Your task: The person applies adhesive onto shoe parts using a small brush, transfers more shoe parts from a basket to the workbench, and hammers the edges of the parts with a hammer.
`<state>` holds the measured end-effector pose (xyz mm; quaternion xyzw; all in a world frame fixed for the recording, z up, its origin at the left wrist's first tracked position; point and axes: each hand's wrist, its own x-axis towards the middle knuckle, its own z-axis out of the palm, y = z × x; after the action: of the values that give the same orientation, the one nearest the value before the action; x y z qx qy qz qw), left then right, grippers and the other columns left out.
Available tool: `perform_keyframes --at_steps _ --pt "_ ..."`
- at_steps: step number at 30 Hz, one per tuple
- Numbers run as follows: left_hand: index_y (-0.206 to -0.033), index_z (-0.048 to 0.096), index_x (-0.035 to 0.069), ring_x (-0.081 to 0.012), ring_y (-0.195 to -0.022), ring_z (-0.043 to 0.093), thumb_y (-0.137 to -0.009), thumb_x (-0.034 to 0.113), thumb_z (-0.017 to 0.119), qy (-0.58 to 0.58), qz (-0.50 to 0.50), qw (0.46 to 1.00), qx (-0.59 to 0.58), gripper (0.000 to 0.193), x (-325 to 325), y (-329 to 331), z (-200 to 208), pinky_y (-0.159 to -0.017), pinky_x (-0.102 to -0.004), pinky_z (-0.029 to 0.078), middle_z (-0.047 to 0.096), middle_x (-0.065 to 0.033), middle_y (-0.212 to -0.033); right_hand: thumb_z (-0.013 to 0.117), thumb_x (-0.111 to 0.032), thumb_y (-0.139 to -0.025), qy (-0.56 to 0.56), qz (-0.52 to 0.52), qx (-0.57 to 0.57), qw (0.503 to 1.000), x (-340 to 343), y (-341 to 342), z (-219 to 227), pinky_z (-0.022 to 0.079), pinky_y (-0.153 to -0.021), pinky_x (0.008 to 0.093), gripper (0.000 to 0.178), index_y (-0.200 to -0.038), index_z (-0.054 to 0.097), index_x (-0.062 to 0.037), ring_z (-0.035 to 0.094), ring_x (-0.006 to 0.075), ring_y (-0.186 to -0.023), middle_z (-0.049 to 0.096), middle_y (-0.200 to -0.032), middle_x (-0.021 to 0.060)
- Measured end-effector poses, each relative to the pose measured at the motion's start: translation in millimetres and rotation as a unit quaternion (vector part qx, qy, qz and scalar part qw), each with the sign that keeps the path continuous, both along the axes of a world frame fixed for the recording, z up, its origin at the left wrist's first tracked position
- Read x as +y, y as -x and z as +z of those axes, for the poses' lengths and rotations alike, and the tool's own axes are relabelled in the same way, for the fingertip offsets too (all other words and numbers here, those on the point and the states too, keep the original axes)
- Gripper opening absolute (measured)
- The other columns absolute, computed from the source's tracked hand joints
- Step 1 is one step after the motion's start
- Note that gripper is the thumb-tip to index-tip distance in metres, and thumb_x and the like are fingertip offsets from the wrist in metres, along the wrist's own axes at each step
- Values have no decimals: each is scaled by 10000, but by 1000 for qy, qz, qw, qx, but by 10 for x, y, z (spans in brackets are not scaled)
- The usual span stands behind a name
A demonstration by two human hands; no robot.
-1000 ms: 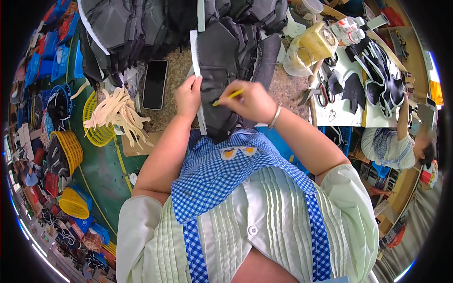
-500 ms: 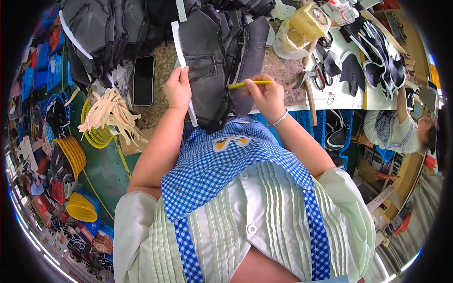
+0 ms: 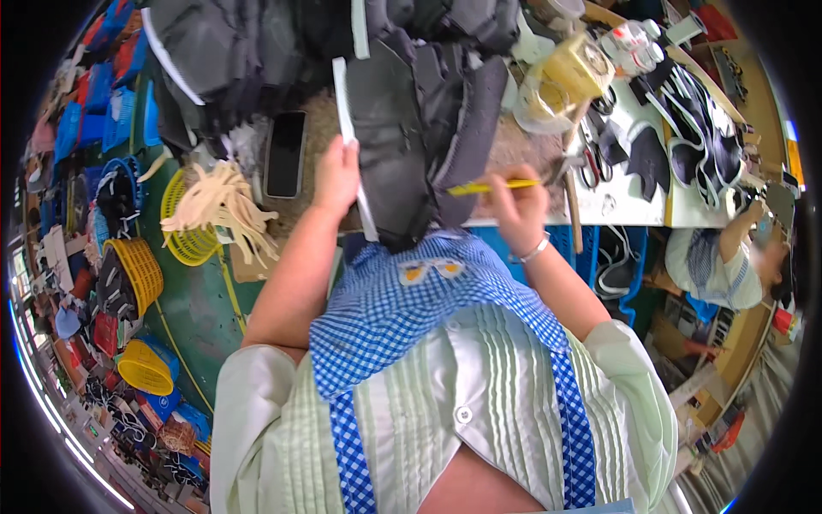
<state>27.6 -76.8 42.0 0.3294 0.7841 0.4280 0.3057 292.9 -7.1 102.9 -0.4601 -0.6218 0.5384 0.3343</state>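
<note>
A black shoe-upper-like piece (image 3: 390,141) of padded sheet material, with a white strip (image 3: 344,107) along its left edge, lies over the near edge of the table. My left hand (image 3: 336,178) grips that left edge, its thumb and fingers closed at the white strip. In my right hand (image 3: 519,208) is a thin yellow stick (image 3: 505,184), held in a pinch. It points left, its blurred end over the purplish-black right flap (image 3: 475,128). I cannot tell whether that end touches the flap. The hand itself is slightly smeared.
More black pieces (image 3: 223,51) are heaped at the far left, beside a phone (image 3: 285,154). Far right stand a bagged yellowish container (image 3: 569,81), scissors (image 3: 591,154) and a hammer (image 3: 561,167). Beige strips (image 3: 224,206) lie on a yellow basket (image 3: 188,244). Another person (image 3: 715,265) works at right.
The yellow stick and my right hand have moved right across the piece, toward its right flap. My left hand stays on the white-edged side. The whole view has shifted slightly.
</note>
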Motion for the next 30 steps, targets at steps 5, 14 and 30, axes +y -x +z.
perform_keyframes --at_steps 5,14,30 --pt "-1056 621 -28 -133 -910 570 -878 114 532 -38 -74 894 -439 245 -409 23 421 -868 -282 423 635 -37 -1002 599 -131 -848 -191 52 -90 976 430 345 238 452 -516 330 89 -918 615 -78 595 215 -543 577 -595 93" --pt "-1004 611 19 -64 -756 530 -851 -3 540 -284 68 901 -321 170 -746 164 1038 -677 -214 432 583 4 -863 552 -177 -781 -254 397 -419 776 498 865 163 489 -592 412 475 -1240 553 -302 634 295 -650 645 -705 106" --pt "-966 631 -9 -224 -777 588 -902 234 599 -115 193 921 317 253 318 3229 1558 -719 -352 464 652 -155 -870 595 -242 -821 -252 163 -382 874 452 141 218 485 -572 432 201 -1001 618 -157 628 325 -642 637 -686 118"
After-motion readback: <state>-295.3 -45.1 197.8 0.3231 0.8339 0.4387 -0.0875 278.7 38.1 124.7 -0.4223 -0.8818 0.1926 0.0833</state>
